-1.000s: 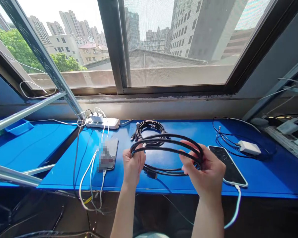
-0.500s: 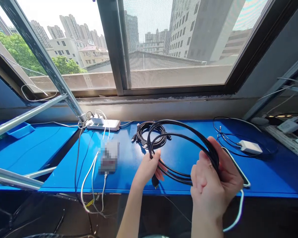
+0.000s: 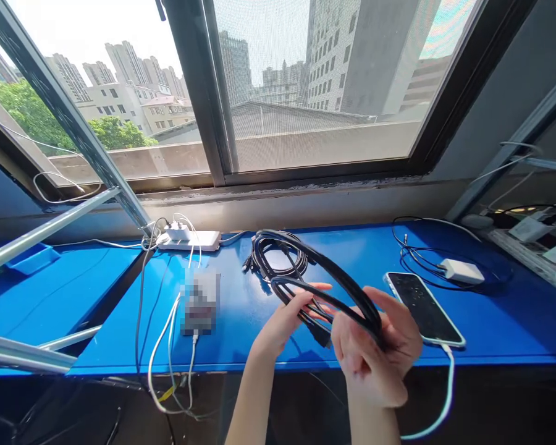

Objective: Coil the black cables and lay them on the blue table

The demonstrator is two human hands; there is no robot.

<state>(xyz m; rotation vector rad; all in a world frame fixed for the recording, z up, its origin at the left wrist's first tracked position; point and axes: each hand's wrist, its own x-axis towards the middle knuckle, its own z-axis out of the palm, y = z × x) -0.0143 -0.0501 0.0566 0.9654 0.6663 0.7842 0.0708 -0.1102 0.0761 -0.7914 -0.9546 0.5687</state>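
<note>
I hold a coil of black cable (image 3: pixel 327 272) above the front of the blue table (image 3: pixel 361 253). My right hand (image 3: pixel 375 352) is closed round the coil's near right side. My left hand (image 3: pixel 287 318) pinches the loops at their lower left, by the cable's dark plug. A second, smaller black cable coil (image 3: pixel 273 256) lies on the table just behind. A dark phone (image 3: pixel 424 309) on a white charging lead lies to the right of my right hand.
A white power strip (image 3: pixel 189 239) with plugs and white leads sits at the back left, with a blurred phone (image 3: pixel 199 303) in front of it. A white charger (image 3: pixel 463 271) with thin black wire lies at the right. Metal bars cross the left side.
The coil has been squeezed narrower and tilted on edge. My hands have come close together near the table's front edge, and the view has shifted slightly right.
</note>
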